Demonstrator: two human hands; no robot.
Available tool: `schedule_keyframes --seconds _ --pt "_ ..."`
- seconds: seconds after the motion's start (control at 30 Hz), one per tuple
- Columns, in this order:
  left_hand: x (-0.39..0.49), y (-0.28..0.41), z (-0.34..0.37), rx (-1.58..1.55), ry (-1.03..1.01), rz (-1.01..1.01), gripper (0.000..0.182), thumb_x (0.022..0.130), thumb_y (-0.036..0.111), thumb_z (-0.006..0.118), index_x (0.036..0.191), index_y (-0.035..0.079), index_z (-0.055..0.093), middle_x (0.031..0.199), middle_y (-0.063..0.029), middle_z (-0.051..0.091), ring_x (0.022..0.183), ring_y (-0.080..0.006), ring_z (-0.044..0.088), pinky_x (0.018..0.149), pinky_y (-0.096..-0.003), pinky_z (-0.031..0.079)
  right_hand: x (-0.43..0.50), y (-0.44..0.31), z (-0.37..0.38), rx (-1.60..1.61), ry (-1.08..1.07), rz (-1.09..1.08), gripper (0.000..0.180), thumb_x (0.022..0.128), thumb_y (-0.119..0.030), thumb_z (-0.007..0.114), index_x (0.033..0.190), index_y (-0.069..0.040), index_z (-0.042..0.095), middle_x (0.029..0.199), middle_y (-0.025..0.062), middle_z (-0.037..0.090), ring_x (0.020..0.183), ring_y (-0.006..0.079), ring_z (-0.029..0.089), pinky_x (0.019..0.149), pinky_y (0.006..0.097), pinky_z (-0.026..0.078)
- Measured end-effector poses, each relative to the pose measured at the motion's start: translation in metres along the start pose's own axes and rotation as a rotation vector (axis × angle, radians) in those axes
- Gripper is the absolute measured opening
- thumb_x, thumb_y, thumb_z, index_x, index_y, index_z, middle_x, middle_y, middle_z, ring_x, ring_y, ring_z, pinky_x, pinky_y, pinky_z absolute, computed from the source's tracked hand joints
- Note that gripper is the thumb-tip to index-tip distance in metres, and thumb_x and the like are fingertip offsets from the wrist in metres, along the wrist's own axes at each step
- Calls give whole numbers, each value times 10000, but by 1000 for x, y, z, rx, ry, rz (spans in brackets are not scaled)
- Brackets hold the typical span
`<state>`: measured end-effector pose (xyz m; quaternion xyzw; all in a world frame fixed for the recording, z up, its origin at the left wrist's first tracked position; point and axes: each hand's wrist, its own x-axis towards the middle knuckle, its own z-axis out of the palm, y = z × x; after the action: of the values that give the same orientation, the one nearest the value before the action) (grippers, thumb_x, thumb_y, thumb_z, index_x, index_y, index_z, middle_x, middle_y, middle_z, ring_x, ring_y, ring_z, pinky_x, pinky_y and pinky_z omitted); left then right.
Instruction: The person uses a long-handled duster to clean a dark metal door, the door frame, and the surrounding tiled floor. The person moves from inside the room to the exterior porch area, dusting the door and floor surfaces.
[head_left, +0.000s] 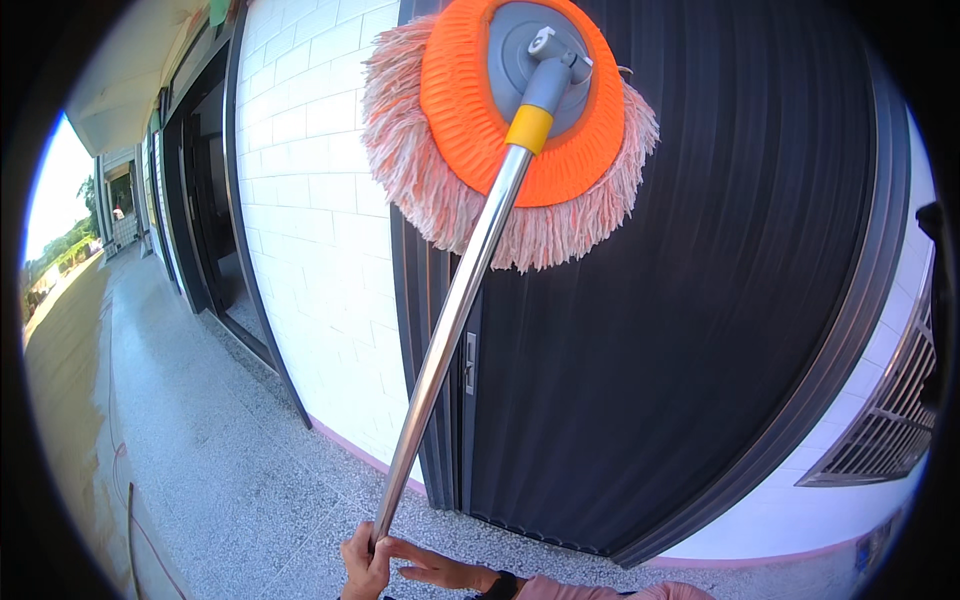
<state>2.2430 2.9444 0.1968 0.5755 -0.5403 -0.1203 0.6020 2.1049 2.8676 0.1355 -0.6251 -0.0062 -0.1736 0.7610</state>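
My left hand (364, 564) is closed around the lower end of a shiny metal mop pole (450, 322) at the bottom of the view. Just to its right, my right hand (442, 571) reaches in from a pink sleeve with a dark wristband; its fingers are apart and their tips come up against the left hand and pole. The pole rises to a yellow collar and a grey swivel joint. At the top, the round mop head (570, 232) is held up, with pinkish-white string fringe around an orange elastic cover (457, 127) and a grey plate.
Behind the mop stands a dark ribbed metal door (660, 337) with a latch (470, 364). White tiled wall (322, 300) flanks it. A dark-framed doorway is at left, a barred window (874, 427) at right. A thin hose and a stick lie on the speckled floor (225, 480) at lower left.
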Motion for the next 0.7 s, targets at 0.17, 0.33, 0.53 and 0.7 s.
schedule_keyframes --seconds 0.17,0.33,0.53,0.7 --pt "71 82 74 -364 -362 -101 232 968 233 548 965 1 533 649 -52 515 600 -101 504 526 -284 414 -9 -35 8 -424 598 -357 601 1016 -174 430 1502 -75 91 1533 144 177 1432 282 169 1147 382 163" --pt "63 76 117 -78 -616 259 628 975 389 501 1464 71 270 1313 -238 478 1235 -332 496 984 -375 446 -65 -103 -35 -828 1205 -443 273 1024 -245 433 1201 -41 393 851 44 525 766 121 563 663 240 454" --pt "-102 -46 176 -532 -416 -70 320 948 317 570 984 4 621 686 -9 542 633 -144 488 577 -332 426 -92 -182 -61 -571 1176 -593 199 1004 -243 476 1050 -55 428 697 18 527 572 96 558 520 220 462" --pt "-145 -117 150 -122 -644 -393 374 967 347 523 1058 -8 598 704 -63 589 664 -165 551 594 -373 447 -77 -151 -48 -586 1281 -413 181 1014 -267 450 1025 -93 401 701 25 507 564 97 556 511 228 476"
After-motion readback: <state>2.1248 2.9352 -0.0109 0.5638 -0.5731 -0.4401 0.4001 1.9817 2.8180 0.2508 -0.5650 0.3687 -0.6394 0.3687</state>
